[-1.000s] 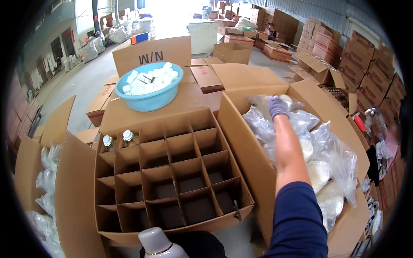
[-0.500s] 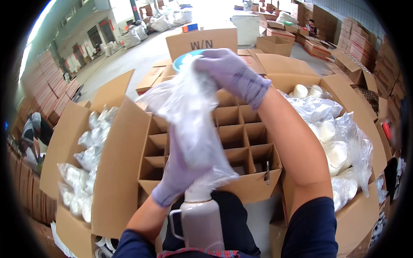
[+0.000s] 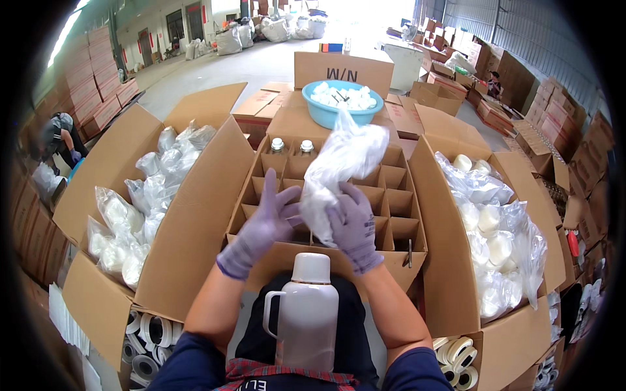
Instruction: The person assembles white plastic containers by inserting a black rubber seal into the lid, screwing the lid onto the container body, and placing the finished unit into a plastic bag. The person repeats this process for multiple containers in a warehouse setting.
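Observation:
My right hand [image 3: 355,228], in a lilac knit glove, grips a crumpled clear plastic bag [image 3: 349,153] over a divided carton [image 3: 381,205]. The bag's free end points up and away; whether anything is inside I cannot tell. My left hand [image 3: 264,218], gloved alike, is apart from the bag at its left, empty, thumb and fingers spread. Below both hands a pale grey handled jug [image 3: 308,322] with a white cap [image 3: 312,268] stands upright at my lap, touched by neither hand. Two bottles with whitish tops [image 3: 277,144] sit in the carton's far-left compartments.
An open box [image 3: 189,244] of bagged white pieces stands left, a similar box [image 3: 450,260] right. Beyond the carton is a blue basin [image 3: 326,117] of small white pieces. White ring-shaped parts [image 3: 145,367] lie below the left box. Another person [image 3: 59,133] bends at far left.
My left hand has let go of the bag and spread its fingers. The right hand has come down and nearer with the bag. My view has shifted, showing the basin and the two bottles.

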